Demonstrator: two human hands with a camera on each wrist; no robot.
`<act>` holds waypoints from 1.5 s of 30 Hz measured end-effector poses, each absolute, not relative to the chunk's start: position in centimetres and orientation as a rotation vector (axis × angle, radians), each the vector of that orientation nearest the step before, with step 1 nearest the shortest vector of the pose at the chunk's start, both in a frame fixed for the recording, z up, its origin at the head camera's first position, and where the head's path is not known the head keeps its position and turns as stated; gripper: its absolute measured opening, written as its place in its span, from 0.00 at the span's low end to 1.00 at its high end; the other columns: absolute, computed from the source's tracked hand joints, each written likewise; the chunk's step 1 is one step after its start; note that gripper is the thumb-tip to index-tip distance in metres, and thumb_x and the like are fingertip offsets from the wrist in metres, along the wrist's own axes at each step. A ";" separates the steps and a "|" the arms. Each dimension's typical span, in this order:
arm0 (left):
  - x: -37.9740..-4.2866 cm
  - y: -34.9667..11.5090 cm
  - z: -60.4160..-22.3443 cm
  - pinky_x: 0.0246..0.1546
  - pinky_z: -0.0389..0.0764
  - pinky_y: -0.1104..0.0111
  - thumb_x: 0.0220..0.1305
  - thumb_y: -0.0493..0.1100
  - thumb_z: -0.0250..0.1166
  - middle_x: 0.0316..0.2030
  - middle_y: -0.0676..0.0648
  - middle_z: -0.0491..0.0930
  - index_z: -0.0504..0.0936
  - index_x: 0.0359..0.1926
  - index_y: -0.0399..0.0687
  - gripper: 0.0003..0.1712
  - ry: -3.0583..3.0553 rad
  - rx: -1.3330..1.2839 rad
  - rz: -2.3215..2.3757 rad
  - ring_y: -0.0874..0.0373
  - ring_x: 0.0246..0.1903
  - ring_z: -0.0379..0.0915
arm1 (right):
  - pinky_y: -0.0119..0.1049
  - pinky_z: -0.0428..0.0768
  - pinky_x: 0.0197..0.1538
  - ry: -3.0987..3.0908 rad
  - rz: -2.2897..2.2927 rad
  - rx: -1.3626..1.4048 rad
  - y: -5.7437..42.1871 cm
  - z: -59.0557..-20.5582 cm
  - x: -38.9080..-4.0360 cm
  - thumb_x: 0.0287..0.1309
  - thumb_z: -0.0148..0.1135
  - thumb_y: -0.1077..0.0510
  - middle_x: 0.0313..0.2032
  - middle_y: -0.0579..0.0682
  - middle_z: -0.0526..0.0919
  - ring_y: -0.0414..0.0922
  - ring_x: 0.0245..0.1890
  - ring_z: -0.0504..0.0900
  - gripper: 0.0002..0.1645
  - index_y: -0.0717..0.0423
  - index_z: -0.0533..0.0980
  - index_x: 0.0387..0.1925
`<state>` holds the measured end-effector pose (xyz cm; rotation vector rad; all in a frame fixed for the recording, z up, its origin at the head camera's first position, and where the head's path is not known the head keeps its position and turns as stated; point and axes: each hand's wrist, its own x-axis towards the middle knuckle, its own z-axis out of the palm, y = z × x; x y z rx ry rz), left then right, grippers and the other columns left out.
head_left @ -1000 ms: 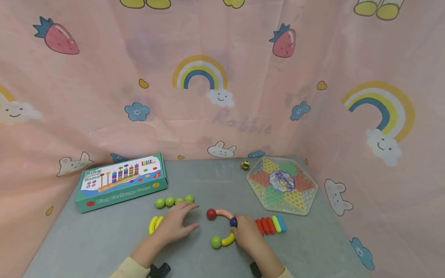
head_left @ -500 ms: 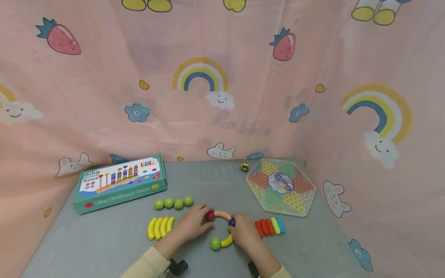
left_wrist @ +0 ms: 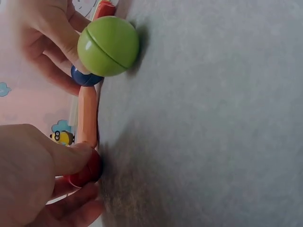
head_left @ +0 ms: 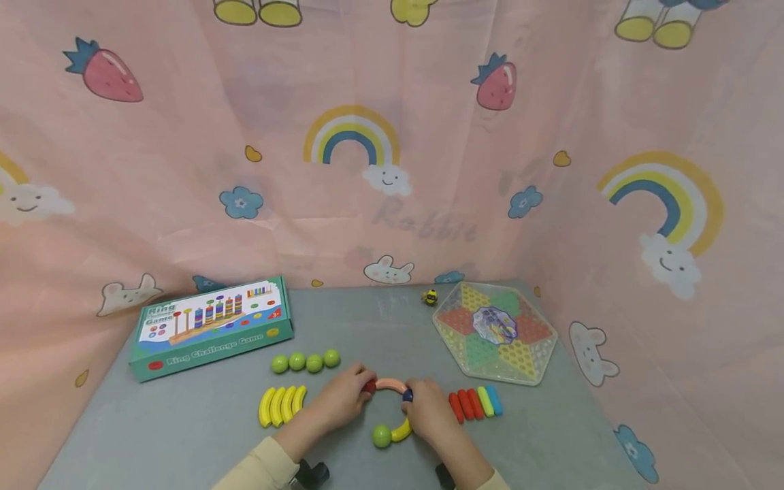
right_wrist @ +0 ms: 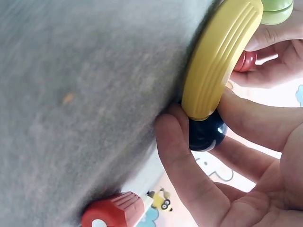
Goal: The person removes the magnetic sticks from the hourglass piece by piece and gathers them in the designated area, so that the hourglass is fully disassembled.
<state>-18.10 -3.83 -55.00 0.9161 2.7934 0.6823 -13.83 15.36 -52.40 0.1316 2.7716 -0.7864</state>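
My left hand (head_left: pixel 341 399) pinches a red ball (left_wrist: pixel 90 171) between thumb and fingers. From it a curved peach stick (left_wrist: pixel 87 116) runs to a dark blue ball (right_wrist: pixel 207 135), gripped by the thumb and fingers of my right hand (head_left: pixel 432 410). A curved yellow stick (right_wrist: pixel 221 61) meets the blue ball on its other side and ends at a green ball (head_left: pixel 382 436). Together the pieces form an arc on the grey table, its gap facing left between the red and green balls. My fingers partly cover the red and blue balls.
On the left lie a row of green balls (head_left: pixel 297 361) and several curved yellow sticks (head_left: pixel 276 406). Red sticks (head_left: pixel 466 404), one yellow-green stick (head_left: pixel 486 401) and one blue stick (head_left: pixel 495 400) lie right. Behind are a green game box (head_left: pixel 214 350), a hexagonal board (head_left: pixel 474 361) and a small yellow figure (head_left: pixel 431 297).
My left hand has moved right, from beside the green balls and yellow sticks to the red ball, and now pinches it. My right hand stays at the blue ball.
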 end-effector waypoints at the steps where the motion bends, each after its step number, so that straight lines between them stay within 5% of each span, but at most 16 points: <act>1: -18.1 -3.9 -55.0 0.44 0.80 0.63 0.69 0.40 0.65 0.47 0.50 0.78 0.81 0.55 0.48 0.14 2.805 0.925 0.667 0.58 0.44 0.75 | 0.52 0.81 0.47 2.770 -0.789 0.116 15.4 -52.4 -13.8 0.60 0.70 0.59 0.43 0.59 0.82 0.54 0.44 0.80 0.19 0.63 0.81 0.52; 9: -19.3 -3.9 -55.1 0.49 0.76 0.53 0.66 0.46 0.69 0.47 0.45 0.83 0.82 0.52 0.46 0.16 3.088 0.798 0.754 0.48 0.50 0.73 | 0.52 0.80 0.50 2.773 -0.780 0.182 15.2 -52.5 -13.6 0.59 0.70 0.59 0.46 0.59 0.82 0.52 0.46 0.79 0.21 0.62 0.81 0.54; 19: -22.8 -5.2 -55.6 0.57 0.67 0.47 0.57 0.44 0.77 0.49 0.46 0.85 0.85 0.50 0.49 0.20 3.136 0.604 0.882 0.48 0.53 0.72 | 0.51 0.81 0.48 2.796 -0.771 0.159 15.2 -52.7 -13.5 0.59 0.71 0.59 0.45 0.57 0.83 0.51 0.45 0.79 0.20 0.61 0.81 0.53; 32: -22.6 -5.7 -54.9 0.62 0.58 0.40 0.54 0.45 0.78 0.50 0.45 0.83 0.84 0.50 0.50 0.22 3.101 0.648 0.816 0.45 0.55 0.71 | 0.51 0.81 0.50 2.776 -0.776 0.176 15.3 -52.6 -13.6 0.59 0.71 0.58 0.44 0.56 0.82 0.50 0.44 0.79 0.21 0.60 0.82 0.53; 45: -17.5 -3.2 -54.7 0.42 0.81 0.60 0.61 0.49 0.73 0.43 0.51 0.82 0.85 0.51 0.49 0.19 2.898 0.960 0.714 0.57 0.41 0.77 | 0.56 0.78 0.57 2.860 -0.838 0.070 15.2 -52.8 -13.6 0.56 0.73 0.58 0.50 0.59 0.85 0.57 0.54 0.82 0.22 0.60 0.83 0.53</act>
